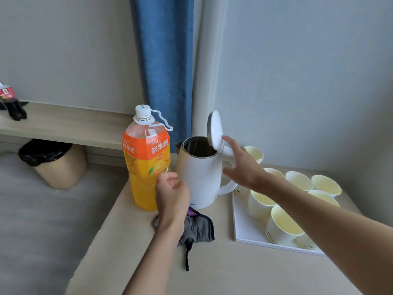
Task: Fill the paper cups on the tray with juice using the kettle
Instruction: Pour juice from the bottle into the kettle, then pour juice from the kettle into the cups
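A white kettle (196,177) stands on the beige table with its lid (215,129) flipped up, showing a bare steel inside. My right hand (242,167) is spread open at the top of the kettle's handle, fingertips touching the raised lid. A large capped bottle of orange juice (143,158) stands just left of the kettle. My left hand (172,194) hovers in a loose fist in front of the bottle, holding nothing. Several pale yellow paper cups (282,224) stand upright on a white tray (240,226) to the right, my right forearm crossing above them.
A grey cloth with a black strap (197,228) lies on the table in front of the kettle. A blue curtain (163,67) hangs behind. A bin with a black liner (55,162) stands on the floor at left, under a shelf holding a dark soda bottle (11,103).
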Motion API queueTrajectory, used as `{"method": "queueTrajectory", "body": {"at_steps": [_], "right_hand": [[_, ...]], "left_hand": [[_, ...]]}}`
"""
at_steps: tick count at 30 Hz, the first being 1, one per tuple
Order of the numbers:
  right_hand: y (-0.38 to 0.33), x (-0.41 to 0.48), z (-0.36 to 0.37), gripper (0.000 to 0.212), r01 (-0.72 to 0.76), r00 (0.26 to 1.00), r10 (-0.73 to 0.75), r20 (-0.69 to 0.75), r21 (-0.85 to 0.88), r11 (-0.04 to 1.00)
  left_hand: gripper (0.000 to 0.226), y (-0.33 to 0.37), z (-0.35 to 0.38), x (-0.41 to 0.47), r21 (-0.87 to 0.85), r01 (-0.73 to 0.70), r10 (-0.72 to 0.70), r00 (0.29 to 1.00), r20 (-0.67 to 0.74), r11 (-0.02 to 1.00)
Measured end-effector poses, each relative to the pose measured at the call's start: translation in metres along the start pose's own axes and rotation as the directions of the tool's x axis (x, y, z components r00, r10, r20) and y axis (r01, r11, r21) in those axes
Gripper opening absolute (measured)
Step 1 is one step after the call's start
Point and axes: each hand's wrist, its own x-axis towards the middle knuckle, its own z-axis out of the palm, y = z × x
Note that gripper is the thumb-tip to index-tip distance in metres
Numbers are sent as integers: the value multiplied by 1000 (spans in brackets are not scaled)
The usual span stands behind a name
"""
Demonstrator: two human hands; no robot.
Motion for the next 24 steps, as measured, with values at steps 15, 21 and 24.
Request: {"method": "queueTrajectory", "body": {"at_steps": [15, 21, 24], "right_hand": [[-2, 14, 5, 87, 131, 991, -97, 89, -576, 807], [-7, 12, 5, 88, 167, 985, -114, 127, -602, 781], [5, 16, 12, 79, 34, 999, -41, -6, -423, 905]], "left_hand": [[99, -1, 46, 10, 388, -299, 259, 954, 153, 872], [93, -3, 51, 19, 613, -350, 274, 937, 218, 709], [90, -4, 51, 19, 588, -329, 257, 944, 204, 739]]}}
